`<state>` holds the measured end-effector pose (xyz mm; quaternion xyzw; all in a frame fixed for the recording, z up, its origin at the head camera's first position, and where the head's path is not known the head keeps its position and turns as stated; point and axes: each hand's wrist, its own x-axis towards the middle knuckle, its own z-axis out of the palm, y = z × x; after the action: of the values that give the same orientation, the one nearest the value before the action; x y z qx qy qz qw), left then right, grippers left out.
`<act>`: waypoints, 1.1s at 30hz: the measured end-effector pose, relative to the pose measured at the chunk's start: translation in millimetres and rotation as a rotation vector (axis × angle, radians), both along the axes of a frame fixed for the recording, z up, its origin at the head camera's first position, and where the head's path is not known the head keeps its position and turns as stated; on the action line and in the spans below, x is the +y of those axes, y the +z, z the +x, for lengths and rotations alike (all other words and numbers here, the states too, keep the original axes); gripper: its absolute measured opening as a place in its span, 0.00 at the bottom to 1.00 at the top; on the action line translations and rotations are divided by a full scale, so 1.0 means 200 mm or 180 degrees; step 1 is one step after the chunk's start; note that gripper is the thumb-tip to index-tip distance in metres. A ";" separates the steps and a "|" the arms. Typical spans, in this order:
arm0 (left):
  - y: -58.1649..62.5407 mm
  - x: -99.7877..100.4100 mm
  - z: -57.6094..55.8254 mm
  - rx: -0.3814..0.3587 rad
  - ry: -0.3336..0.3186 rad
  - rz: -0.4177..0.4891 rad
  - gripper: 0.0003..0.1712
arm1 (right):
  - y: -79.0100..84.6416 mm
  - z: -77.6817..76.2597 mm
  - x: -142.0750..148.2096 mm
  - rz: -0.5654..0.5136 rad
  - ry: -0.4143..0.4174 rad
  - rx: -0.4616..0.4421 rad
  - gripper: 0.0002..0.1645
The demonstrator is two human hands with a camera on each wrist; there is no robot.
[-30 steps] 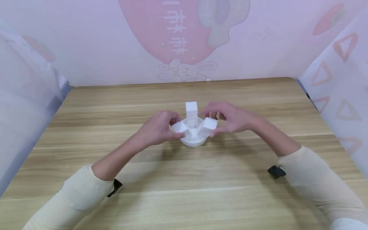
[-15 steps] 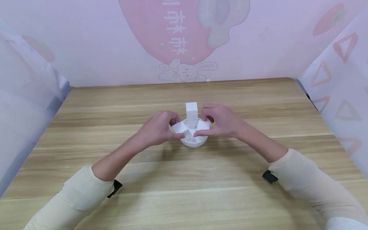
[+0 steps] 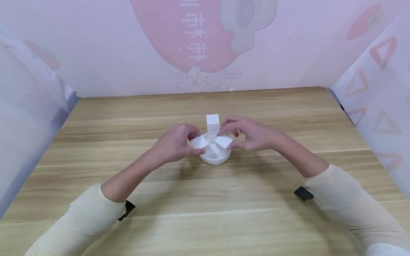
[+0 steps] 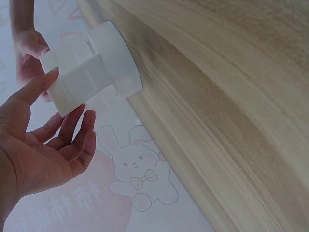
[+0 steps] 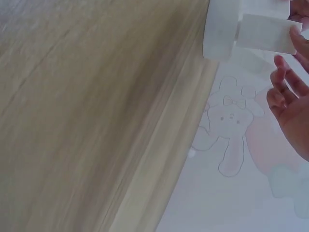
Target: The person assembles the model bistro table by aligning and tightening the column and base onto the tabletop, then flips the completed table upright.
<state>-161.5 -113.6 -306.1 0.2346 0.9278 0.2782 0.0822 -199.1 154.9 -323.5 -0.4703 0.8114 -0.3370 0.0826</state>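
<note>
A round white dish-like base (image 3: 215, 160) stands on the table with three white rectangular blocks rising from it. My left hand (image 3: 174, 143) pinches the left block (image 3: 199, 142) between thumb and fingers; the left wrist view shows the thumb on the outer end of this block (image 4: 79, 84), which bears small raised marks. On the other side, my right hand (image 3: 253, 134) holds the right block (image 3: 224, 141) between thumb and index finger. The back block (image 3: 213, 122) stands upright, untouched, close to the right fingertips. Where the blocks meet the base is partly hidden.
The wood-grain table (image 3: 205, 213) extends around the base. Behind it rises a pale backdrop (image 3: 112, 46) with printed cartoon figures, and similar sheets hang at both sides. A black device (image 3: 303, 193) sits at the right sleeve, another black device (image 3: 126, 210) at the left.
The right block, leaning outward a second ago, has come in toward the base's middle and turned slightly. My right hand moved left with it, then shifted back a little. The left hand stayed put.
</note>
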 end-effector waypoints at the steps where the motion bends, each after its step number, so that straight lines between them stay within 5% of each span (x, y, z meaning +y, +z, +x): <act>1: 0.00 0.00 0.00 -0.0005 -0.0002 -0.0009 0.18 | 0.00 0.00 -0.01 0.0019 -0.0079 0.0076 0.18; 9: 0.01 0.01 0.00 -0.0029 -0.0016 -0.0038 0.20 | 0.01 0.01 -0.07 0.0246 -0.0564 0.0532 0.26; 17: 0.01 0.00 0.00 -0.0040 -0.0027 -0.0005 0.19 | 0.06 -0.02 -0.02 0.0452 0.0021 0.0133 0.30; 23: 0.01 0.00 0.00 0.0010 -0.0008 -0.0017 0.19 | 0.08 -0.05 -0.01 0.0725 -0.0329 0.0392 0.19; 27: 0.01 0.00 0.00 0.0026 -0.0009 -0.0016 0.19 | 0.08 -0.06 0.02 0.0789 -0.0560 0.0480 0.25; 33: 0.01 0.01 0.00 0.0035 -0.0012 -0.0017 0.19 | 0.07 -0.06 0.06 0.0506 -0.0276 0.0147 0.32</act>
<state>-161.4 -112.4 -303.8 0.2377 0.9285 0.2743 0.0783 -210.9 166.8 -309.3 -0.4343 0.8569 -0.2639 0.0862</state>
